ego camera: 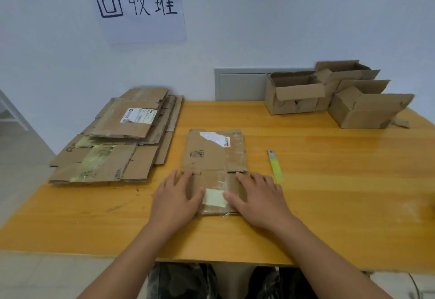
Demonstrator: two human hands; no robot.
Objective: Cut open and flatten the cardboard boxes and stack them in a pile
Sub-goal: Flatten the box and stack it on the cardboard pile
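**Both palms flat on a flattened box at the table's near middle**

The left hand point(175, 195) lies palm down, fingers straight and spread, pressing the near left part of the flattened box point(213, 157); the right hand point(256, 196) mirrors it on the near right part, fingers likewise extended, grasping nothing; both forearms reach in from the bottom edge, cut off at the frame. The box lies flat on the yellow table point(329, 181), between the pile of flattened cardboard point(122, 138) at the far left and the utility knife point(275, 165) just beside the right hand; a pale tape patch point(214, 198) shows between the thumbs. The hands hide the box's near corners; the torn label's point(215, 139) print is too blurred to read; three open boxes point(339, 93) stand at the far right, overlapping one another.
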